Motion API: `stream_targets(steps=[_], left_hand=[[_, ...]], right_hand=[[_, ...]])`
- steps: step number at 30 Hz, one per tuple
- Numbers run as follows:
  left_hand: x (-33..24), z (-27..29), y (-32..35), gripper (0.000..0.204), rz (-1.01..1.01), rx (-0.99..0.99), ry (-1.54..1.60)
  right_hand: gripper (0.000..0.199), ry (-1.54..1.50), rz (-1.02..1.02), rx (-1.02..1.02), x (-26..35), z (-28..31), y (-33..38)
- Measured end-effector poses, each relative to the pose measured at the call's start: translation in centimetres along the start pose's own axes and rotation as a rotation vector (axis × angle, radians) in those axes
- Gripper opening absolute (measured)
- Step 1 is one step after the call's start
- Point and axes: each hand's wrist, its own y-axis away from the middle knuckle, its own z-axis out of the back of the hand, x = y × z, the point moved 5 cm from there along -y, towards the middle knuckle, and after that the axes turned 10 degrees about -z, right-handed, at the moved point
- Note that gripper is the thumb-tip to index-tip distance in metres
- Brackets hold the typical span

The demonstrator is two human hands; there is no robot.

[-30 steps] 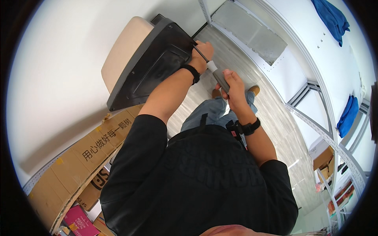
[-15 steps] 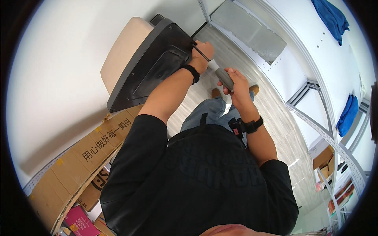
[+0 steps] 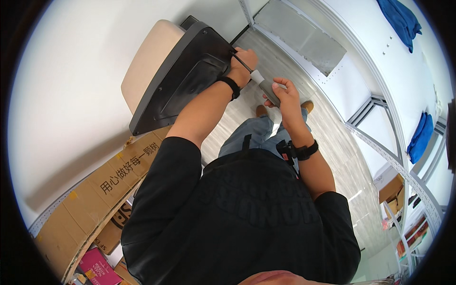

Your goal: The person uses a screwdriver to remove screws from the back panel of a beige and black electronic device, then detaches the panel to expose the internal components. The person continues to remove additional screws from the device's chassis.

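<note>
My right hand [image 3: 286,97] holds the grey handle of a screwdriver [image 3: 270,89]; the thumb lies along it and a forefinger sticks out past it. The long dark shaft slants up and left to the edge of a black plastic panel [image 3: 190,78], backed by a beige, rounded body [image 3: 151,61]. My left hand [image 3: 243,61] is closed beside the shaft near its tip, at the panel's right edge. Its fingers are partly hidden, so what they grip cannot be seen. The panel stands tilted, with small screw holes near its corners and a recessed middle.
A long cardboard box [image 3: 114,175] lies at lower left, below the panel, above a pink box [image 3: 99,267]. White metal shelving [image 3: 375,128] curves along the right, with blue cloths [image 3: 420,137] on it. A grey board [image 3: 300,35] rests at the far end. A white wall stands left.
My right hand has shifted its grip on the handle: the forefinger has lifted and stretched out, and the hand has turned. The left hand and the panel have stayed put.
</note>
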Motion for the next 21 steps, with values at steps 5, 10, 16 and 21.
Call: stream_targets(steps=[5,10,16,21], left_hand=[[0.3,-0.4,-0.1,0.017,0.048,-0.051,0.071],[0.1,-0.5,-0.1,0.016,0.0,-0.088,-0.022],[0.1,-0.1,0.4,0.014,0.014,-0.094,-0.048],[-0.7,0.1,0.4,0.013,-0.233,-0.002,-0.304]], right_hand=[[0.023,-0.045,-0.086,0.051,0.0,0.2,0.2],[0.02,0.0,-0.062,0.043,-0.1,0.7,0.4],[0.02,0.036,-0.053,0.071,-0.3,1.0,0.9],[0.023,0.044,0.03,0.05,0.0,3.8,2.8]])
